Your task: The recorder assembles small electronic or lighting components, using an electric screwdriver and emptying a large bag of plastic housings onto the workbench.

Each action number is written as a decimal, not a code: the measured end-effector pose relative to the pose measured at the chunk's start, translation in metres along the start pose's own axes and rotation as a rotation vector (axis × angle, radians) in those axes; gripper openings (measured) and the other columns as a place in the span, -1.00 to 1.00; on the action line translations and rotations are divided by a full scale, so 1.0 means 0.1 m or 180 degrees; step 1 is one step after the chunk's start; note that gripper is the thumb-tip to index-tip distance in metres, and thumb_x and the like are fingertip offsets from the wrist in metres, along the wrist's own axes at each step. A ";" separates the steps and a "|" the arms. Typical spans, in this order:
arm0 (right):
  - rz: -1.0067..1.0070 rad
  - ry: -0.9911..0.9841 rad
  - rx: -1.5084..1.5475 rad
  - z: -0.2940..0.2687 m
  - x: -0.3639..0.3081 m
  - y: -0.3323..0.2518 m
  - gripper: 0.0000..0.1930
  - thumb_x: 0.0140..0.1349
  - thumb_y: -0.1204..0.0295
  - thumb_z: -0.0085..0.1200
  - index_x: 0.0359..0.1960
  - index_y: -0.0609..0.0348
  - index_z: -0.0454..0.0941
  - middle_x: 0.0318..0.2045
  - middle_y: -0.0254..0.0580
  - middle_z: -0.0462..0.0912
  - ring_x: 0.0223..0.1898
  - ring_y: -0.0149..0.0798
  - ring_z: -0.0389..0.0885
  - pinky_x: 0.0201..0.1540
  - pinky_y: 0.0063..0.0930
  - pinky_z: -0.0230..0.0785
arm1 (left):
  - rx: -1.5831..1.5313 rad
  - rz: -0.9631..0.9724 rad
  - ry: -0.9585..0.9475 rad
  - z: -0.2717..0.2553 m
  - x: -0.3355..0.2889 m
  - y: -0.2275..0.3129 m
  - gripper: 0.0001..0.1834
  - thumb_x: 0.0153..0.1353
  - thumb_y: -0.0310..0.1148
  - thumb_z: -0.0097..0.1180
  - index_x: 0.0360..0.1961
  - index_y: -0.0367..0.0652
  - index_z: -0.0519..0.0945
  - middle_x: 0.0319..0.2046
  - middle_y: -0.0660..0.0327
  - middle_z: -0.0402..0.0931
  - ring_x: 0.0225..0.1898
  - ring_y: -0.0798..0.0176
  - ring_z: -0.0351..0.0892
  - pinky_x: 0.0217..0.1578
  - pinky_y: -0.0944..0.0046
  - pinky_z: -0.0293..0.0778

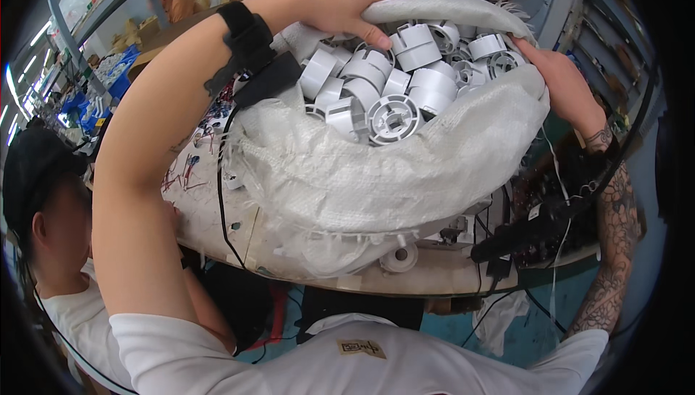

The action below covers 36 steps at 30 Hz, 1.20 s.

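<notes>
A white woven sack (376, 185) with its rim rolled back stands on the table in front of me. Inside lie several white plastic round parts (432, 87), short cylinders with slotted ends. My left hand (340, 10) grips the far left of the rim, its thumb reaching over the parts and its other fingers hidden behind the cloth. At the right side of the rim, my right hand (563, 87) holds the sack's edge, with its fingertips partly hidden. A black strapped device (250, 40) sits on my left wrist.
The table (217, 214) carries small wired pieces on the left. A white ring-shaped part (399, 258) lies at its near edge, beside a black tool-like object (507, 236) and cables. A person in a black cap (43, 170) sits close on my left. Another person (174, 4) is farther back.
</notes>
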State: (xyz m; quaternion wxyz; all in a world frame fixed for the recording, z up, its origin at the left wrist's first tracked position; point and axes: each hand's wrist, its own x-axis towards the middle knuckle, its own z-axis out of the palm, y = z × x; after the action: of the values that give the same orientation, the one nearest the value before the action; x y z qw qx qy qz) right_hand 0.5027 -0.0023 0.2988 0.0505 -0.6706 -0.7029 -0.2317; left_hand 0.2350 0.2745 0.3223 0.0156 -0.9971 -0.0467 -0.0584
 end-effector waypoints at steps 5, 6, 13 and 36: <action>0.0113 -0.0130 -0.0298 -0.04 0.13 -0.04 -0.40 0.06 0.54 0.09 0.23 0.08 0.36 -0.29 0.09 0.62 -0.20 0.18 0.56 -0.16 -0.06 0.41 | -0.0298 -0.0566 0.0504 -0.03 0.02 -0.05 -0.24 0.15 0.33 0.03 -0.18 -0.29 0.68 -0.31 -0.06 0.65 -0.21 -0.06 0.64 -0.13 0.08 0.48; 0.0118 -0.0094 -0.0356 -0.01 0.14 -0.02 -0.43 0.07 0.50 0.09 0.21 0.06 0.38 -0.32 0.07 0.62 -0.22 0.17 0.56 -0.18 -0.07 0.41 | -0.0288 -0.0570 0.0511 -0.07 0.03 -0.03 -0.24 0.15 0.33 0.03 -0.18 -0.29 0.68 -0.31 -0.06 0.65 -0.21 -0.06 0.64 -0.13 0.08 0.48; -0.0105 0.0759 -0.0645 -0.23 0.33 0.23 -0.52 0.07 0.34 0.12 0.11 -0.06 0.48 -0.37 0.00 0.63 -0.27 0.11 0.59 -0.22 -0.10 0.43 | -0.0402 -0.1406 0.1227 -0.47 0.07 -0.08 -0.53 0.27 -0.03 0.02 -0.26 -0.29 0.67 -0.34 -0.13 0.61 -0.23 -0.06 0.62 -0.27 0.10 0.50; 0.0153 0.1396 -0.0301 -0.14 1.11 0.88 -0.46 0.07 0.37 0.28 0.16 -0.22 0.52 0.06 -0.12 0.60 0.03 -0.03 0.60 0.16 -0.25 0.43 | -0.1871 -0.1802 0.1248 -0.22 0.04 0.15 -0.30 0.31 0.10 0.01 0.19 -0.34 0.43 0.06 0.00 0.51 0.01 0.16 0.54 0.04 0.20 0.41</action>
State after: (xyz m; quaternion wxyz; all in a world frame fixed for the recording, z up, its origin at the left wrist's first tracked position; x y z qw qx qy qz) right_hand 0.5737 0.0936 0.3759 0.1762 -0.6223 -0.6473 -0.4034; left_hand 0.2373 0.2590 0.3446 -0.2762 -0.8773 -0.2951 -0.2589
